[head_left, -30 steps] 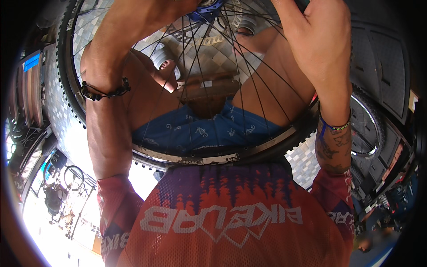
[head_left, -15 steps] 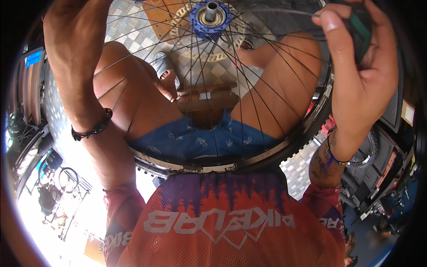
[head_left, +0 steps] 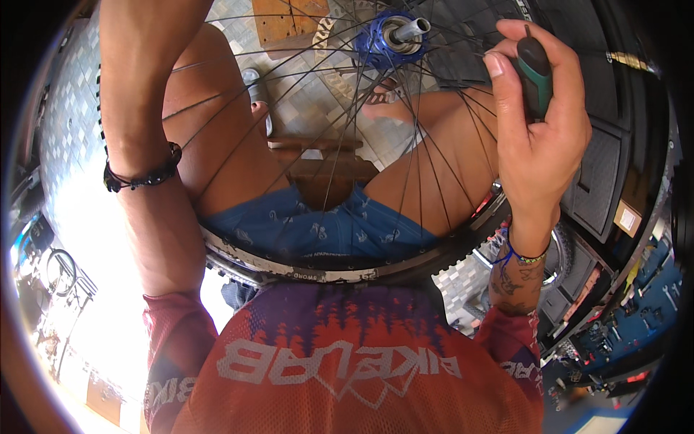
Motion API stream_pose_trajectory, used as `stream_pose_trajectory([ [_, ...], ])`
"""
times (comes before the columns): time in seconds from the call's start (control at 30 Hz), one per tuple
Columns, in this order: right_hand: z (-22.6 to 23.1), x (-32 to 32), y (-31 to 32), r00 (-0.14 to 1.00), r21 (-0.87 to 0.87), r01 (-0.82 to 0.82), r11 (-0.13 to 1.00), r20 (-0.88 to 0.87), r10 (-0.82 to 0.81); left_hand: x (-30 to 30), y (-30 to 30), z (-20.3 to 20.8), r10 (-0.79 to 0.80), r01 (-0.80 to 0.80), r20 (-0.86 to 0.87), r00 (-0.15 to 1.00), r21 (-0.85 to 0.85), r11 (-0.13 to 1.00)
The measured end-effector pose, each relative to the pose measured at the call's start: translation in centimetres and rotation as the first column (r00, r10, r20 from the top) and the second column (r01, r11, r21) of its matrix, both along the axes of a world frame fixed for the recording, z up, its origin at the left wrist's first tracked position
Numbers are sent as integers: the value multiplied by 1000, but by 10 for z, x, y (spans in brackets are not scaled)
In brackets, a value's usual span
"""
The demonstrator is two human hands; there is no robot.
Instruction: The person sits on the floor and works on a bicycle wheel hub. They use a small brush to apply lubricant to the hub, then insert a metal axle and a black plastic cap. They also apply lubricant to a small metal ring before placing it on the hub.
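A spoked bicycle wheel lies across my lap, its rim [head_left: 318,274] close to my shirt. At its centre is a blue hub [head_left: 372,45] with a silver axle end [head_left: 412,30] sticking out and a brake disc [head_left: 327,43] behind it. My right hand [head_left: 546,141] is closed around a screwdriver [head_left: 536,79] with a black and green handle, held above the right side of the spokes. My left hand [head_left: 155,32] reaches over the wheel's left side, and its fingers are cut off by the upper edge of the picture.
Below the spokes stands a small wooden stool [head_left: 329,173] between my legs, with a wooden piece [head_left: 285,25] farther off on the tiled floor [head_left: 303,94]. Dark drawers [head_left: 596,181] and a blue tool board [head_left: 661,289] line the right side. Bicycles [head_left: 61,275] stand at bright left.
My right hand has come inward with the screwdriver, turning it so more of the handle shows. The hub has shifted right in the picture, and the view itself has moved slightly.
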State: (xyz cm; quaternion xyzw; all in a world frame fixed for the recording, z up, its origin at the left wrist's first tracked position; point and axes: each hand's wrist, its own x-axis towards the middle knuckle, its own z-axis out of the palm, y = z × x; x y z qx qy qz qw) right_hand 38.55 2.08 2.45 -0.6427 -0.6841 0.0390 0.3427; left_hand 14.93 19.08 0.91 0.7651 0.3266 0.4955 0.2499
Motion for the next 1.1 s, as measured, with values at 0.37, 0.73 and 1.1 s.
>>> stream_pose_trajectory([
  [0.37,34,-18,3,993,-156,25,987,121,-6,-8,8,-3,48,-45,-61,997,45,998],
  [0.73,64,-8,91,940,-323,-259,910,133,314,-16,8,1,-22,20,-17,1000,-115,993],
  [1.1,59,-13,90,938,-324,-262,909,135,319,-14,6,2,24,-32,-72,997,-105,994],
])
